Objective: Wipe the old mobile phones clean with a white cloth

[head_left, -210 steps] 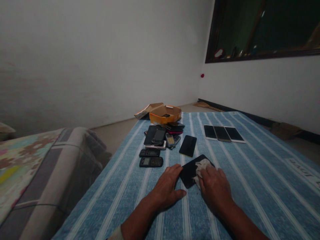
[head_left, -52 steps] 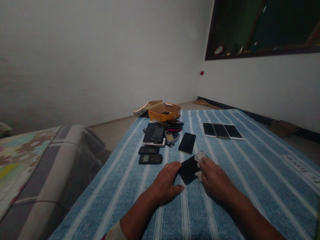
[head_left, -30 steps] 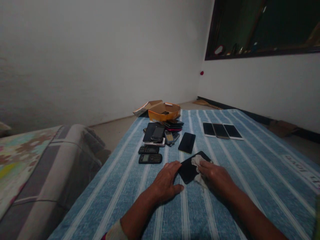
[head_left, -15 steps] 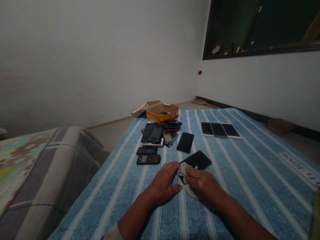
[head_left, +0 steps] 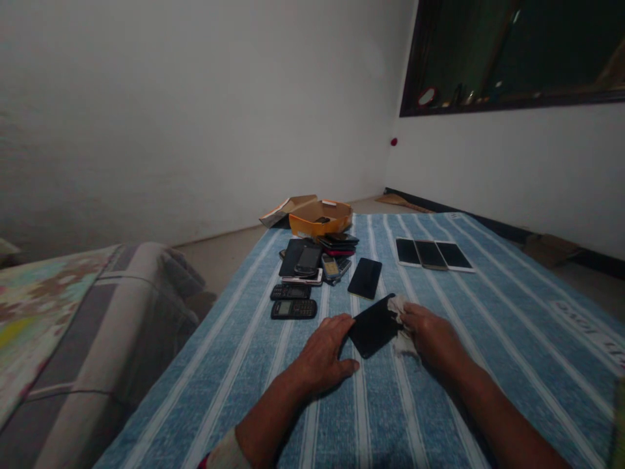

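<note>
A black smartphone or small tablet lies flat and slanted on the striped cloth. My left hand rests at its left edge, fingertips touching the corner, thumb apart from the fingers. Bunched in my right hand is a whitish rag, pressed on the device's right end, with a loose part hanging below. Just beyond lies another dark smartphone. To the left are two keypad phones, the nearer one close to my left fingers.
A blue striped cloth covers the surface. Behind the keypad phones is a pile of phones, then an open orange box. Three white-edged or greyish smartphones lie side by side at right. A draped, cloth-covered seat or bed stands left.
My right hand has slid the rag from the device's near left end to its far right end, uncovering most of the black surface. My left hand stays at the left edge.
</note>
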{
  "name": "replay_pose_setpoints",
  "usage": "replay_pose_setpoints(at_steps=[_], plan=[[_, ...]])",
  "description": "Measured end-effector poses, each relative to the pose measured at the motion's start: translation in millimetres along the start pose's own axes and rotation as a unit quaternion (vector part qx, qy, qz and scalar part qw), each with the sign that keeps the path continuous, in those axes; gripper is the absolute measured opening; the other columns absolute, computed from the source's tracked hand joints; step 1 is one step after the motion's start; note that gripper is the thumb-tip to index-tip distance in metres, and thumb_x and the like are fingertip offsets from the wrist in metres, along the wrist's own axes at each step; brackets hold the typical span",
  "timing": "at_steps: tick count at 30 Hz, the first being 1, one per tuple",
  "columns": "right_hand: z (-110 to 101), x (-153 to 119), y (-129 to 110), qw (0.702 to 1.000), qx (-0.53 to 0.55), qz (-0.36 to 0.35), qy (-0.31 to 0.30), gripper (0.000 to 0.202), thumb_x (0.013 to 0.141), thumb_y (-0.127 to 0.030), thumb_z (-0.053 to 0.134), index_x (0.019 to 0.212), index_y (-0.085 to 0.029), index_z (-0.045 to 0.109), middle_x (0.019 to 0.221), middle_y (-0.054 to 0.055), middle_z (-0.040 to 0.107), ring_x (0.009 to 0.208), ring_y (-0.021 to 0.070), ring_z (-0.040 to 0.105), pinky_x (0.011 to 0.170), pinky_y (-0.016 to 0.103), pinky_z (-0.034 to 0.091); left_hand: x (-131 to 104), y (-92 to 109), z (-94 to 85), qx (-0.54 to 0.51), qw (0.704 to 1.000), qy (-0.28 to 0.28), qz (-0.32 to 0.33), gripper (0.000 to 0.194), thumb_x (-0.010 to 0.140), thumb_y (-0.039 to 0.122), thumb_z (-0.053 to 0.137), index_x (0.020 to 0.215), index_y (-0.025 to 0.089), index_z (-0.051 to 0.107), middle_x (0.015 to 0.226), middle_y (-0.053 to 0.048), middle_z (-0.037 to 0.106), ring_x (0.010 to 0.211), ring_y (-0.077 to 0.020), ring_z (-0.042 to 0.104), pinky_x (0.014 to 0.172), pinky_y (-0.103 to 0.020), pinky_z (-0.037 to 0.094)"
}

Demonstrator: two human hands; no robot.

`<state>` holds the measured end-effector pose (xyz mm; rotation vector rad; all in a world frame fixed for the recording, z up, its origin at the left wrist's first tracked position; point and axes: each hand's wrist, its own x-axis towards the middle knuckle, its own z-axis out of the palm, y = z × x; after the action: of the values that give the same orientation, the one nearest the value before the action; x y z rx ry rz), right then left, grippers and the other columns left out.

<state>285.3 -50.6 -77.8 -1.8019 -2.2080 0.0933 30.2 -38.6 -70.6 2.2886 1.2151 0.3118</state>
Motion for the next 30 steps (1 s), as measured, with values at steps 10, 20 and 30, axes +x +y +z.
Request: replay_pose_setpoints(at_steps=[10, 20, 30], plan=[[25.9, -12.7, -44.1, 0.988, -0.134, -0.052, 0.065, 0.023, 0.084, -0.002, 0.054, 0.096, -0.011, 0.071, 0.103, 0.016, 0.069, 0.093, 0.024, 0.065, 0.076, 0.027, 0.049, 0.3, -1.0, 3.6, -0.013, 0.999, 0.026, 0.014, 0.074, 0.073, 0.027, 0.073, 0.139, 0.019, 0.042, 0.149, -0.015, 0.045, 0.136, -0.0356, 0.041, 0.115, -0.057, 0.028], [16.3, -14.4, -53.4, 0.988, -0.148, 0.002, 0.044, 0.022, 0.084, -0.002, 0.055, 0.092, -0.014, 0.073, 0.102, 0.014, 0.071, 0.086, 0.0244, 0.069, 0.069, 0.028, 0.052, 0.6, -5.7, 6.6, -0.005, 0.998, 0.04, 0.037, 0.073, 0.071, 0.025, 0.075, 0.137, 0.02, 0.043, 0.145, -0.014, 0.047, 0.132, -0.0347, 0.043, 0.112, -0.055, 0.032], [30.3, -22.5, -65.6, 0.982, -0.17, -0.046, 0.069, 0.036, 0.085, -0.001, 0.049, 0.114, -0.009, 0.069, 0.119, 0.021, 0.066, 0.109, 0.0295, 0.063, 0.083, 0.032, 0.052, 0.3, -10.9, 10.6, -0.017, 0.997, 0.051, 0.053, 0.073, 0.073, 0.028, 0.074, 0.139, 0.022, 0.042, 0.145, -0.012, 0.048, 0.132, -0.0338, 0.043, 0.112, -0.054, 0.033]])
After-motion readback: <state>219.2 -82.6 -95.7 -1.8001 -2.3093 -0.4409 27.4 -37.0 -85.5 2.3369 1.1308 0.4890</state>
